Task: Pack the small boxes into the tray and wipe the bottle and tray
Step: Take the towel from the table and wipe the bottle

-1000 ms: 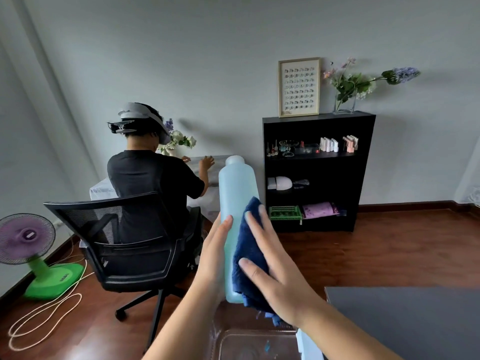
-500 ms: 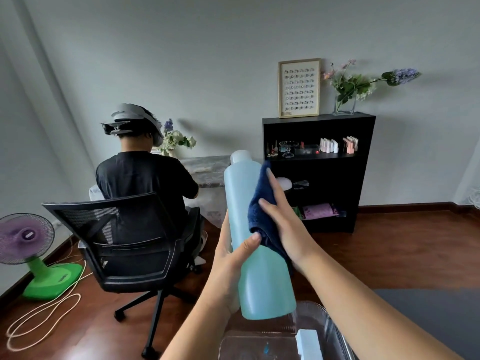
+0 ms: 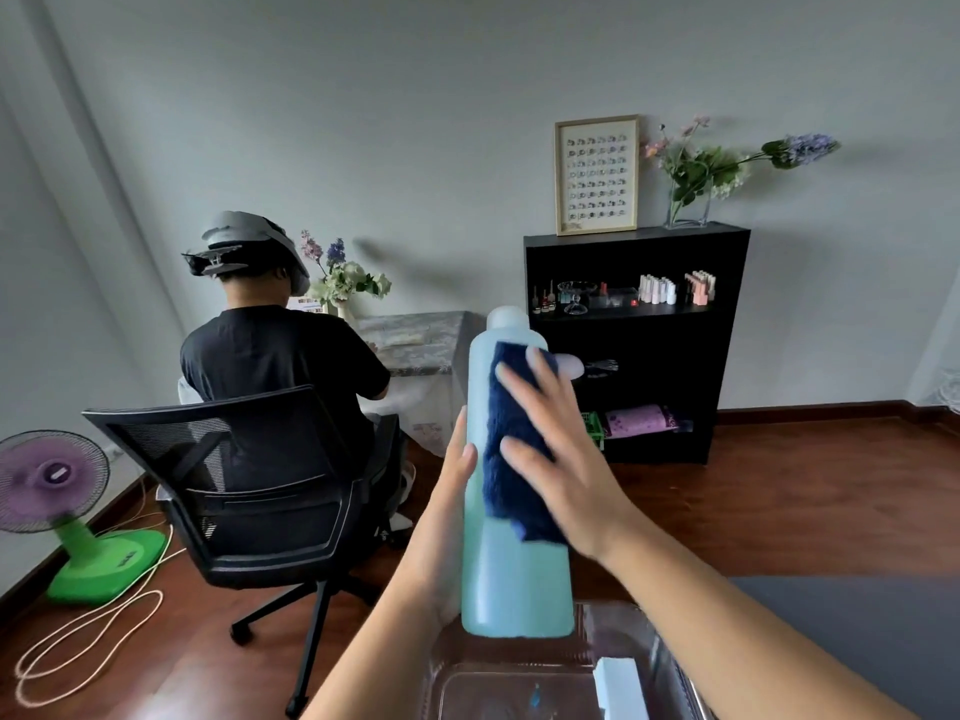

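Observation:
A tall pale-blue bottle [image 3: 514,579] with a white cap is held upright in the air in front of me. My left hand [image 3: 447,517] grips its left side near the bottom half. My right hand [image 3: 561,459] presses a dark blue cloth [image 3: 511,444] flat against the bottle's front, fingers spread over it. Below the bottle lies a clear plastic tray [image 3: 452,662] on the table, with a small white box [image 3: 621,688] standing inside at its right.
The grey table [image 3: 857,631] runs along the lower right. Ahead, a person [image 3: 275,366] sits in a black office chair [image 3: 270,491] at a desk. A green and purple fan [image 3: 62,511] stands at the left, a black shelf [image 3: 639,345] by the wall.
The cloth under my right hand has slid up the bottle and come partway back down. The bottle has shifted slightly right and closer while my left hand keeps hold.

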The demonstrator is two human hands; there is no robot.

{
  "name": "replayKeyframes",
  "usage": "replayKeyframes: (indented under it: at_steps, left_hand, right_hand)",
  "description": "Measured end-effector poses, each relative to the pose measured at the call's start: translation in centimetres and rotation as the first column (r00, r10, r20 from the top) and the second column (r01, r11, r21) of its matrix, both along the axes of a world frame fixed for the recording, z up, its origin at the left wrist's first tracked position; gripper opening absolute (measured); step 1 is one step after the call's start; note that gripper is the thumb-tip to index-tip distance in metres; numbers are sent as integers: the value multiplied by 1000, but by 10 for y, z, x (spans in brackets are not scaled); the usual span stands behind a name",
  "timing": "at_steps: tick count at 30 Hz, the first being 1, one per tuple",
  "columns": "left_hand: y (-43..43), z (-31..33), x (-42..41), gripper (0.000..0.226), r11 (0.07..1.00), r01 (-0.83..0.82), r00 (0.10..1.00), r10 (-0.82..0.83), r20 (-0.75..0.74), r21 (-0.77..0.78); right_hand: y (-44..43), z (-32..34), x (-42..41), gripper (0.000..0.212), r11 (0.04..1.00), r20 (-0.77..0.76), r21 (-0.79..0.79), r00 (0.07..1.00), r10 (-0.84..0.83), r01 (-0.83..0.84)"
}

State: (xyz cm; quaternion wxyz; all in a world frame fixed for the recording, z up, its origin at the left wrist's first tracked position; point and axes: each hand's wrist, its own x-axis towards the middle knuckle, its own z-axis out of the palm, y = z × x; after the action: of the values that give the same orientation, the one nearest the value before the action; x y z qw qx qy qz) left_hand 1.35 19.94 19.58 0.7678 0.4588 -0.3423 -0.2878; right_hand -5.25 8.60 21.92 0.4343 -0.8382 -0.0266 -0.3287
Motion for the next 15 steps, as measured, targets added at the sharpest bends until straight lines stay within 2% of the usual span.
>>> replayKeyframes:
  at_steps: [2, 3, 5, 7, 8, 10, 12, 15]
  left_hand:
    - [-4, -1, -7, 98, 998, -53, 999, 53, -5, -35]
    - [-4, -4, -9, 104, 998, -55, 998, 55, -4, -38]
    - [2, -8, -14, 91, 1000, -10, 1000, 10, -4, -17]
    - [7, -11, -16, 78, 999, -7, 1000, 6, -25, -34]
    - [7, -12, -14, 74, 999, -22, 999, 21, -32, -44]
    - [5, -11, -7, 68, 997, -43, 999, 42, -22, -60]
    - [4, -7, 2, 64, 996, -86, 996, 86, 10, -25]
    - [4, -8, 15, 56, 982, -180, 978, 172, 114, 60]
  right_hand:
    - [-12, 16, 13, 55, 985, 24, 172, 1000, 13, -17]
    - [-14, 19, 17, 55, 964, 28, 264, 999, 39, -45]
    - [-15, 14, 19, 55, 872, 79, 464, 988, 134, -155]
    - [-9, 1, 13, 56, 730, 147, 627, 962, 231, -271]
    - [-4, -6, 7, 58, 670, 164, 675, 948, 274, -311]
    - [6, -18, -5, 62, 621, 170, 697, 923, 344, -360]
    - [15, -28, -12, 62, 711, 115, 636, 947, 298, -301]
    - [25, -31, -19, 63, 931, -8, 353, 995, 103, -94]
